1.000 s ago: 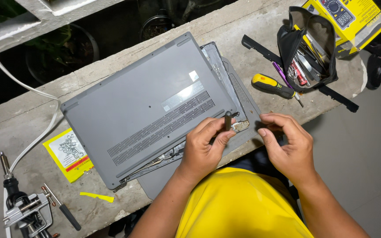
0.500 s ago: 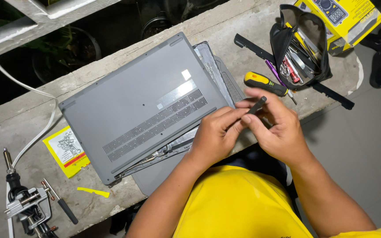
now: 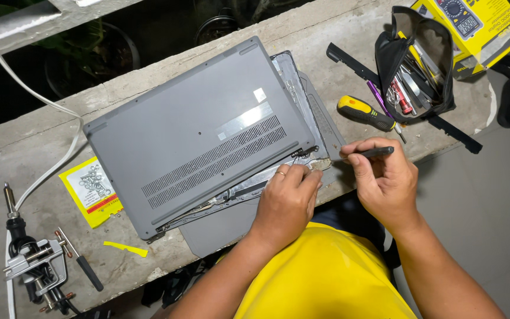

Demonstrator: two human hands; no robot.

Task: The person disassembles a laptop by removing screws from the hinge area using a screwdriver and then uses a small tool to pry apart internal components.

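Observation:
A grey laptop (image 3: 196,130) lies bottom-up on a concrete ledge (image 3: 302,26), resting askew on its partly separated screen part (image 3: 320,118). My left hand (image 3: 284,201) presses on the hinge corner (image 3: 311,159) at the laptop's near right, a ring on one finger. My right hand (image 3: 385,177) holds a slim black tool (image 3: 376,152) pinched between thumb and fingers, its tip pointing toward that hinge corner.
A yellow-and-black screwdriver (image 3: 364,113), an open black tool pouch (image 3: 417,65), a long black strip (image 3: 461,137) and a yellow box (image 3: 473,26) lie to the right. At left are a yellow packet (image 3: 92,190), a soldering iron with clamp (image 3: 30,260) and a white cable (image 3: 42,100).
My hands came apart from the black tool. The left hand went down onto the hinge corner, and the right hand now holds the tool alone, beside the hinge.

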